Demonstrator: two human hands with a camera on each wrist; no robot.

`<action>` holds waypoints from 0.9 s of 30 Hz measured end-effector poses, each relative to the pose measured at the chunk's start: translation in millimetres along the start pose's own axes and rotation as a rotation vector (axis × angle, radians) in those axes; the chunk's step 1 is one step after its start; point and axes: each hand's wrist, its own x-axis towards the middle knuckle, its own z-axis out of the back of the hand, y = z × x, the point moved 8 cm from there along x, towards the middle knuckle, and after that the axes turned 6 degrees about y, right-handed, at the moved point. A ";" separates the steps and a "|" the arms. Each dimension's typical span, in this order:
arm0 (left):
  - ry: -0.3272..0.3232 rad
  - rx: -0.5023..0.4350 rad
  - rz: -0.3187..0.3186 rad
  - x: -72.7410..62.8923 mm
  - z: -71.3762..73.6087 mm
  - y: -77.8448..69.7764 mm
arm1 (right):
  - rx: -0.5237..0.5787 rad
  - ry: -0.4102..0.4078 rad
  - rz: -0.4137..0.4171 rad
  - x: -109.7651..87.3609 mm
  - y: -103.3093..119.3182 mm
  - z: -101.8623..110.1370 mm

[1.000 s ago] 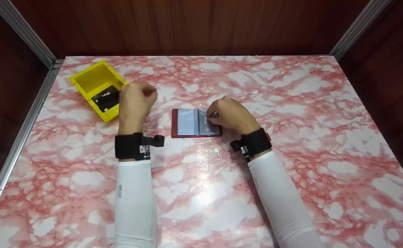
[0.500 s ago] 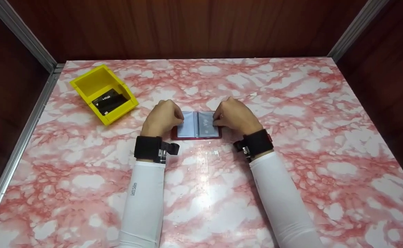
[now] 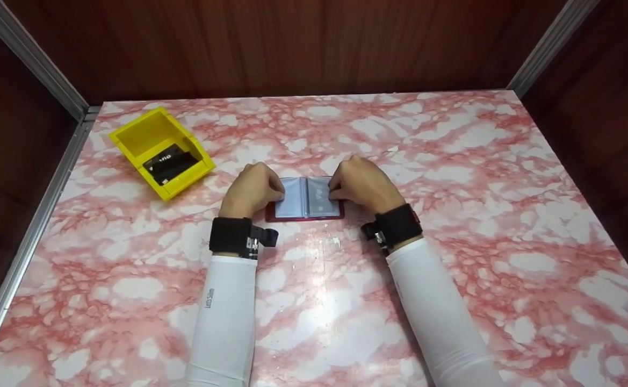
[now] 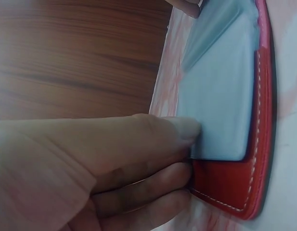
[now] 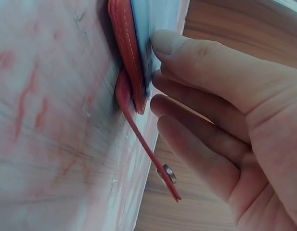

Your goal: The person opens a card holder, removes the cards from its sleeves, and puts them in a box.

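A red card holder [image 3: 304, 219] lies spread on the table, its clear plastic sleeves [image 3: 294, 198] showing. Behind the right-hand sleeve is a dark card [image 3: 319, 201] with pale marks. My left hand [image 3: 250, 189] pinches the outer edge of the left sleeves; in the left wrist view the thumb [image 4: 184, 129] lies on the plastic, above the white-stitched red cover [image 4: 225, 180]. My right hand [image 3: 366, 184] pinches at the right sleeve's outer edge, thumb [image 5: 168, 42] against it. A red strap [image 5: 143, 139] with a metal snap sticks out below the holder in the right wrist view.
A yellow bin [image 3: 185, 183] holding several black cards [image 3: 171, 164] stands at the back left. Dark wood panels [image 3: 303, 48] enclose the pink-and-white marbled table [image 3: 485, 215] at the back and sides.
The left hand has moved right and down from beside the yellow bin to the holder's left sleeves. My right hand has stayed at the right sleeve, shifting slightly.
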 end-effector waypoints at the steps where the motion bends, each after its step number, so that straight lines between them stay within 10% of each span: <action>1: -0.001 -0.003 -0.001 -0.1 0.1 0.1 | 0.002 0.000 0.000 0.3 0.4 -0.3; 27: -0.025 -0.006 -0.027 0.7 1.8 0.5 | 0.023 0.024 0.137 8.2 30.3 -12.9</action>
